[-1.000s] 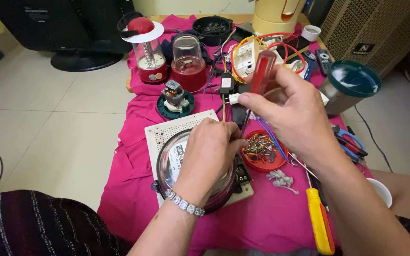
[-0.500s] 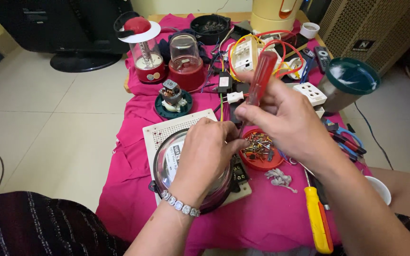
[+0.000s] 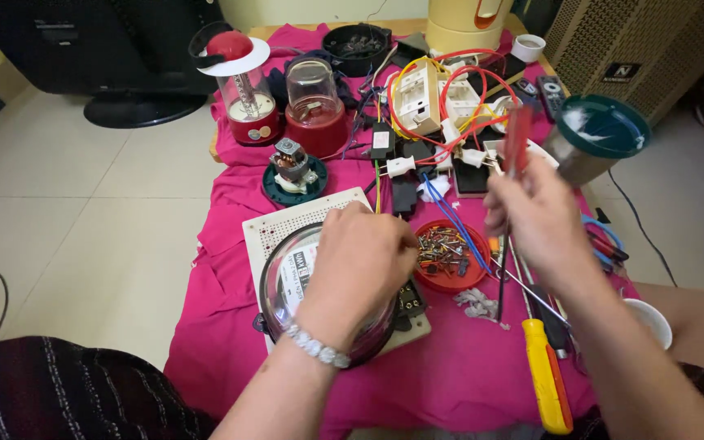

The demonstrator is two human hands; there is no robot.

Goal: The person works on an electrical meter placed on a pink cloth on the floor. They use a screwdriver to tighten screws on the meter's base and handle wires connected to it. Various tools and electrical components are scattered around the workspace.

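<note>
My left hand [image 3: 362, 259] lies palm-down on a round clear-domed meter [image 3: 287, 285], which sits on a cream perforated board [image 3: 275, 230]. Its fingertips reach toward the yellow and green wires [image 3: 377, 189] at the board's far edge. My right hand [image 3: 535, 213] is raised and gripping a red-handled screwdriver [image 3: 517, 137], handle up; the shaft below is blurred. A red dish of screws [image 3: 450, 254] lies between my hands.
On the pink cloth [image 3: 230, 269]: a yellow-handled screwdriver [image 3: 549, 376], blue-handled pliers [image 3: 605, 244], a small motor [image 3: 293, 167], two red-based jars [image 3: 313, 104], white switch boxes with red and yellow wires [image 3: 442, 94], a steel cup with green lid [image 3: 592, 134], a white cup [image 3: 649, 319].
My right hand has swung to the right with the red-handled screwdriver, away from the wires. My left hand has stayed on the meter.
</note>
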